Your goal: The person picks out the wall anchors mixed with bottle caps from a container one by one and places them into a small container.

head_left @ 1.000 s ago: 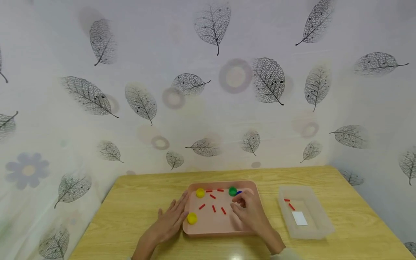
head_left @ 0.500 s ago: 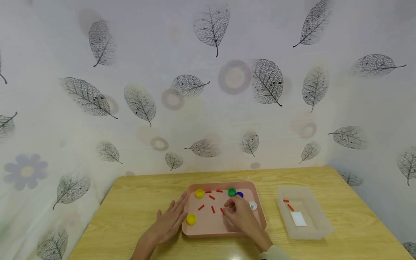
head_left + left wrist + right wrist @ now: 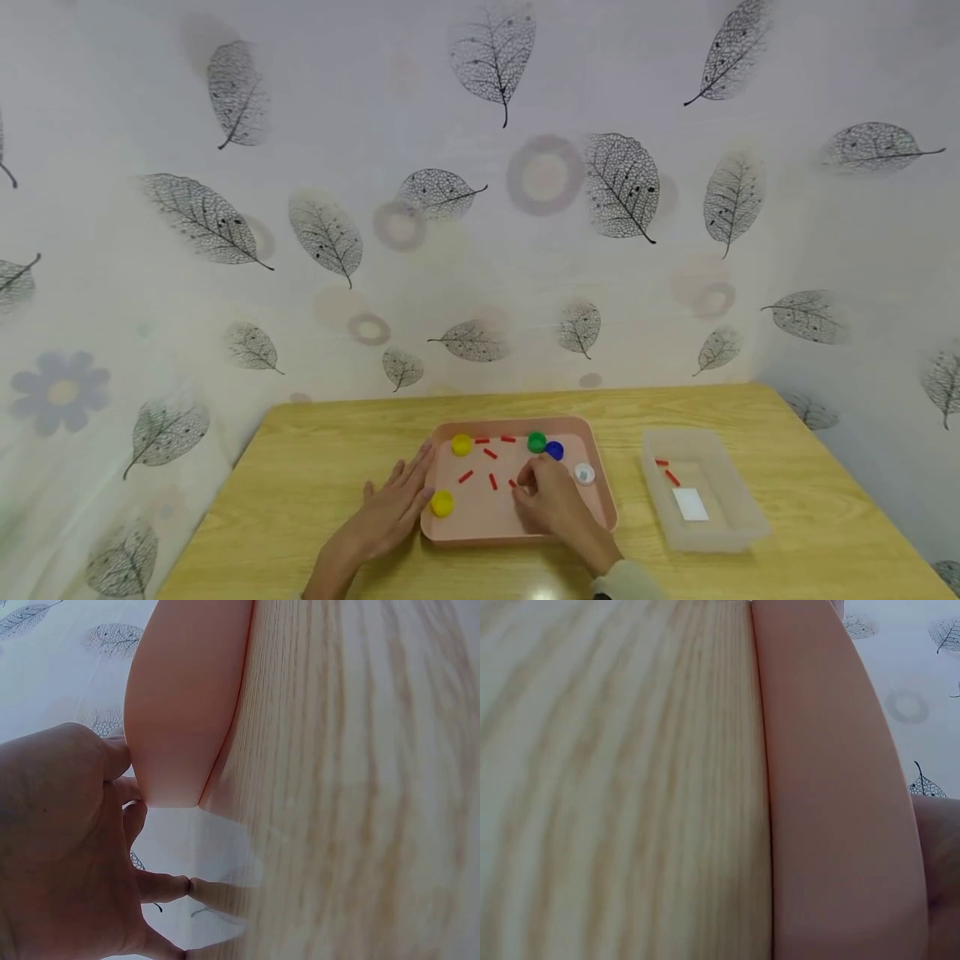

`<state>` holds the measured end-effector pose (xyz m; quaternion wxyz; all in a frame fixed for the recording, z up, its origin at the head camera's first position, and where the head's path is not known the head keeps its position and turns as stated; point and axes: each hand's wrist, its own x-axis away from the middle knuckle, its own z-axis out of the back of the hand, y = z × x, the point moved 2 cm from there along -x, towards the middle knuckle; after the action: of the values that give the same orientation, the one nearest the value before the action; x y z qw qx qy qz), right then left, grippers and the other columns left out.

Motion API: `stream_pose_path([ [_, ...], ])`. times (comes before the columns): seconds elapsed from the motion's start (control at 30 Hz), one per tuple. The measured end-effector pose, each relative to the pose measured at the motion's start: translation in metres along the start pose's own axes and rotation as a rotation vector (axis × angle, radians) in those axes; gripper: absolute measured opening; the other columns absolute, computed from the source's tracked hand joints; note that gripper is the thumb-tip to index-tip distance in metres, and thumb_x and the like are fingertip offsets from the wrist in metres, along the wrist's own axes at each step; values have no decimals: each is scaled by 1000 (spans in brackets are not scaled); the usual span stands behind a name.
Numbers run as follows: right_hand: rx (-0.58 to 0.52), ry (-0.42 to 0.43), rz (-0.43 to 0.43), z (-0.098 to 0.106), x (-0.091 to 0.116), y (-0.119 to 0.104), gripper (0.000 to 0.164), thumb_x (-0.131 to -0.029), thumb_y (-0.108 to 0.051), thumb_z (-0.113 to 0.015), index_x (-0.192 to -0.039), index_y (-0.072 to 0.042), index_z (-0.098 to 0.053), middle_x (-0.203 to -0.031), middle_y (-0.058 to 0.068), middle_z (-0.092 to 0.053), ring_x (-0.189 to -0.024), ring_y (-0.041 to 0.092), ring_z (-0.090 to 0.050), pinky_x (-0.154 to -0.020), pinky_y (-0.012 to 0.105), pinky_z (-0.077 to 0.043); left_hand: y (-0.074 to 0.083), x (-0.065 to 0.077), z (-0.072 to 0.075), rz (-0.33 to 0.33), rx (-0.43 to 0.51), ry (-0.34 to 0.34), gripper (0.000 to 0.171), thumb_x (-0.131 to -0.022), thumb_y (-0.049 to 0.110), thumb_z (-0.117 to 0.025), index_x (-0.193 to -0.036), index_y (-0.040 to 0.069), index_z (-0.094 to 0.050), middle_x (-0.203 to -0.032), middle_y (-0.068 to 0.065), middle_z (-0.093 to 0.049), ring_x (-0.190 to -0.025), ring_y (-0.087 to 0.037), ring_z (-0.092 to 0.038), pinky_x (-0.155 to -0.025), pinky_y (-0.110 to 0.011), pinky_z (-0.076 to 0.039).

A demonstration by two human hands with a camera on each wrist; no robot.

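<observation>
A pink tray (image 3: 495, 539) lies on the table, with short red sticks (image 3: 466, 477) scattered inside it. My right hand (image 3: 555, 500) is over the tray's right half, its thumb and index finger pinching the lower end of one red stick (image 3: 513, 483). Part of this stick is hidden by the fingers. In the right wrist view the tray wall covers most of the hand. My left hand (image 3: 386, 508) rests against the tray's left side with fingers extended; the left wrist view shows that hand (image 3: 67, 840) beside the pink wall.
Inside the tray stand two yellow cups (image 3: 461, 445), a green cup (image 3: 537, 442), a blue cup (image 3: 554, 451) and a white round piece (image 3: 584, 474). Right of the tray, a translucent bin (image 3: 727, 533) holds two red sticks (image 3: 672, 478) and a white card (image 3: 691, 504).
My right hand has moved left and down from near the blue cup to a red stick, uncovering the blue cup and white round piece. The left hand has stayed at the tray's side.
</observation>
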<state>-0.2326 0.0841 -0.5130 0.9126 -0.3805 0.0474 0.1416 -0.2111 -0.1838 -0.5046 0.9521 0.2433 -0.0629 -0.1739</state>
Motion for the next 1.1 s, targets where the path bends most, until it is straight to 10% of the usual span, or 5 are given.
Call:
stream_pose_path([
  [0.73,13,-108,-90,1,-1,-5,12,-82,-9,-68,-77,-13,-58,-80,-2,-48,-70,11,-47,-56,20,-43,5,1,5,13,-4,-9,56,-103,47,-25,-153,31,-8,-158,11,-8,-138,-42,-22,-92,-80,-4],
  [1.1,9,-11,-11,12,5,-12,12,-79,-6,-70,-77,-12,-60,-81,-3,-51,-71,8,-49,-60,18,-46,5,3,2,5,-2,-1,55,-103,45,-25,-153,29,-10,-158,10,-9,-137,-43,-23,-91,-81,-5],
])
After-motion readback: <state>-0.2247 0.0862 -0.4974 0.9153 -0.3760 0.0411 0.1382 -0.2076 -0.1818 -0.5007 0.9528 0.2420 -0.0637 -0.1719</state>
